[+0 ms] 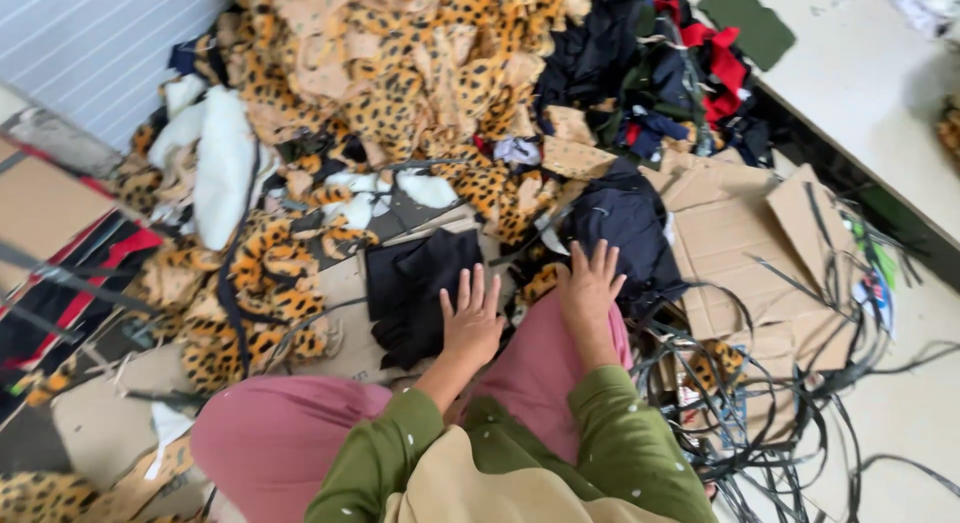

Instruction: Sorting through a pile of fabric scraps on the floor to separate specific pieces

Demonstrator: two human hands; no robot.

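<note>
I sit on the floor with pink trousers (270, 433) and green sleeves. My left hand (470, 318) is flat, fingers spread, on the right edge of a black cloth piece (415, 283) that lies on cardboard. Fingers apart, my right hand (588, 283) rests at my knee, just below a dark navy cloth (625, 223). Neither hand holds anything.
A big heap of leopard-print fabric scraps (390, 73) and white fleece (220, 163) fills the floor ahead and left. Dark and red cloth (690, 73) is piled behind. Flattened cardboard (750, 243) and tangled black strips (780, 423) lie at right, beside a pale table (870, 93).
</note>
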